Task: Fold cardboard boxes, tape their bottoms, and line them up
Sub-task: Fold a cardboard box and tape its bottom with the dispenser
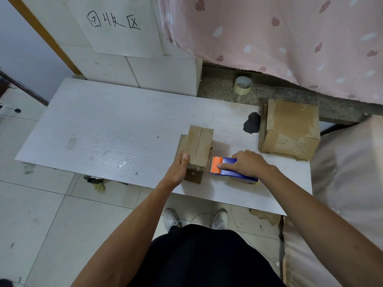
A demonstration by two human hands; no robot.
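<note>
A small cardboard box point(200, 145) stands on the white table point(107, 129), its upper face covered by a strip of tape, with flaps spread flat beneath it. My left hand point(179, 169) presses flat against the box's near left side. My right hand point(246, 163) grips a blue and orange tape dispenser point(226, 167) lying on the table just right of the box, the orange cutter end touching the box's near corner. A second, larger cardboard box point(290, 131) sits at the table's right edge.
A dark grey lump point(251, 122) lies between the two boxes. A spare tape roll point(243, 84) stands on the stone ledge behind the table. A pink curtain point(279, 38) hangs at the back right and a cushioned seat point(348, 172) flanks the right edge.
</note>
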